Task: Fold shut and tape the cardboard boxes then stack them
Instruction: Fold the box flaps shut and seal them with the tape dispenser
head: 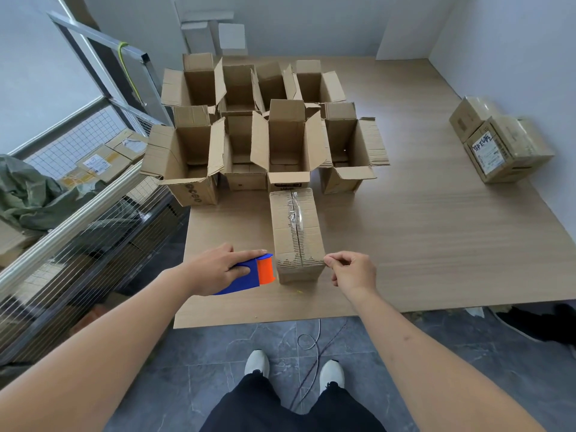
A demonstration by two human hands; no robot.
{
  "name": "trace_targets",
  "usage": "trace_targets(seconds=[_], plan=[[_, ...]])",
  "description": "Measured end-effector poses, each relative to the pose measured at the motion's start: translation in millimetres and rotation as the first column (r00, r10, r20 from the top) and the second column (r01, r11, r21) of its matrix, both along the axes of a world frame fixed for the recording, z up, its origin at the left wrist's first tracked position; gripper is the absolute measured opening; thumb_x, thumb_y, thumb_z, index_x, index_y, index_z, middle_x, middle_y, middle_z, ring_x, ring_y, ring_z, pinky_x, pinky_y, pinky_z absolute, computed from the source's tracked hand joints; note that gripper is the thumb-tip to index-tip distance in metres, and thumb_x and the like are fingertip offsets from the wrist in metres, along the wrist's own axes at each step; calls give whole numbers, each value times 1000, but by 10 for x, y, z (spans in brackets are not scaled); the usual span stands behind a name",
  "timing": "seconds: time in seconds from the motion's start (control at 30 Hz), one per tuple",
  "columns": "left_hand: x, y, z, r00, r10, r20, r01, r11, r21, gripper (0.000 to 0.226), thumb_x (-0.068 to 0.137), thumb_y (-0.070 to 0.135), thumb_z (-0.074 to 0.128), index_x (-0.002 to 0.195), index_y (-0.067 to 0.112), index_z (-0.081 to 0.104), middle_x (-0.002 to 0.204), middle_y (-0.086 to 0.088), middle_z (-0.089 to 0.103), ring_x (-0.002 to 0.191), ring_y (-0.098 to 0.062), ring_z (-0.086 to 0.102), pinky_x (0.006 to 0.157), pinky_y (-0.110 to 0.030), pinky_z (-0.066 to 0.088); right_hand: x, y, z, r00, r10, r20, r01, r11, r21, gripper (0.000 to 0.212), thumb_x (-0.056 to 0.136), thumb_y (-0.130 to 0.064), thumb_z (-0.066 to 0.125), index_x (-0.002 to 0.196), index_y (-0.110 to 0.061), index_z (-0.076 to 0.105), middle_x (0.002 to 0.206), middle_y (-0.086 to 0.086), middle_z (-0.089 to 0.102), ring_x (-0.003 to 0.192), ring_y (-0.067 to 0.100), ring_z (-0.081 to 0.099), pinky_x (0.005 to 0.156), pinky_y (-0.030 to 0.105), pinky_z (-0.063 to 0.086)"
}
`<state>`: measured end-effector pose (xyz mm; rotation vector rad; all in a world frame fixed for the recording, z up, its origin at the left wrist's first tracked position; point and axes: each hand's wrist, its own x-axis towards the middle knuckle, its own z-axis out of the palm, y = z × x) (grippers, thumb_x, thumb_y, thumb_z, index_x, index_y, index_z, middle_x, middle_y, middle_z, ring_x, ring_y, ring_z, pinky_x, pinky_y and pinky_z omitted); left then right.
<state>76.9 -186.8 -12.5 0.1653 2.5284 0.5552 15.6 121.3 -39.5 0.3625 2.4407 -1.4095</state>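
A folded-shut cardboard box (296, 232) lies near the front of the wooden table (436, 238), with clear tape along its top seam. My left hand (215, 268) grips a blue and orange tape dispenser (249, 274) just left of the box's near end. At the box's near right corner my right hand (352, 269) has thumb and forefinger pinched together, seemingly on the end of the clear tape, which is hard to see. Behind the box stand several open cardboard boxes (286, 141) with flaps up. Two taped boxes (498, 141) sit stacked at the table's far right.
A metal wire rack (78, 229) with parcels and green cloth runs along the left of the table. A thin cable (311, 338) lies on the grey tiled floor by my feet. White walls enclose the table at the back and right.
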Motion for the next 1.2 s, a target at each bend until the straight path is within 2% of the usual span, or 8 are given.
trace_targets(seconds=[0.13, 0.2, 0.3, 0.4, 0.47, 0.57, 0.8, 1.2], plan=[[-70, 50, -86, 1000, -21, -9, 21, 999, -25, 53, 107, 52, 36, 143, 76, 6, 109, 4, 46, 94, -14, 53, 89, -40, 51, -38, 28, -98, 999, 9, 40, -8, 1000, -10, 9, 88, -29, 79, 79, -31, 78, 76, -8, 76, 67, 25, 73, 71, 50, 62], [-97, 61, -112, 1000, -24, -18, 24, 1000, -15, 53, 106, 53, 36, 142, 77, 5, 108, 5, 45, 95, -13, 52, 88, -39, 51, -56, 25, -116, 991, 122, 58, -126, 988, 89, 19, 95, -44, 66, 110, -36, 74, 105, -9, 76, 93, 25, 73, 86, 50, 60], [-117, 55, -133, 1000, -20, -23, 19, 1000, -9, 54, 106, 53, 36, 141, 77, 4, 108, 5, 44, 95, -14, 52, 89, -40, 51, -52, -16, -163, 951, 303, 60, -306, 904, 298, 64, 104, -46, 42, 162, -28, 20, 161, -2, 39, 143, 24, 43, 113, 45, 41], [-119, 55, -121, 1000, -17, -18, 17, 1000, -3, 53, 106, 52, 36, 142, 77, 5, 106, 6, 44, 93, -13, 51, 88, -40, 50, 2, -138, -160, 764, 611, -208, -383, 689, 615, 68, 106, -42, 34, 164, -24, 2, 172, 4, 6, 155, 23, 16, 123, 43, 25], [-108, 52, -115, 1000, -17, -24, 17, 1000, -1, 53, 107, 52, 36, 142, 77, 5, 104, 7, 43, 91, -12, 50, 88, -39, 49, -1, -263, -177, 572, 805, -156, -483, 485, 729, 72, 106, -55, 25, 163, -23, -7, 171, 5, -15, 158, 22, -10, 128, 42, 3], [-72, 33, -140, 1000, -4, -9, 4, 1000, 11, 54, 107, 51, 36, 143, 77, 6, 104, 6, 43, 89, -13, 49, 86, -38, 47, -31, -426, -275, 484, 874, -39, -555, 341, 759, 78, 99, -68, 6, 162, -27, -14, 166, 6, -28, 154, 22, -26, 127, 43, -7], [106, -111, -310, 992, 87, 95, -107, 969, 224, 55, 109, 42, 40, 143, 76, 15, 107, 7, 45, 93, -14, 49, 84, -29, 42, -37, -383, -557, 453, 862, -228, -363, 412, 835, 63, 104, -61, 28, 161, -33, 24, 169, 14, 17, 157, 31, 15, 125, 49, 20], [55, -164, -352, 970, 142, 197, -172, 975, 144, 46, 110, 42, 35, 149, 64, 25, 116, 4, 53, 103, -19, 53, 93, -39, 41, -66, -399, -392, 495, 864, -94, -506, 375, 777, 66, 101, -70, 16, 158, -50, -8, 171, 3, -13, 157, 22, -14, 128, 45, -1]])
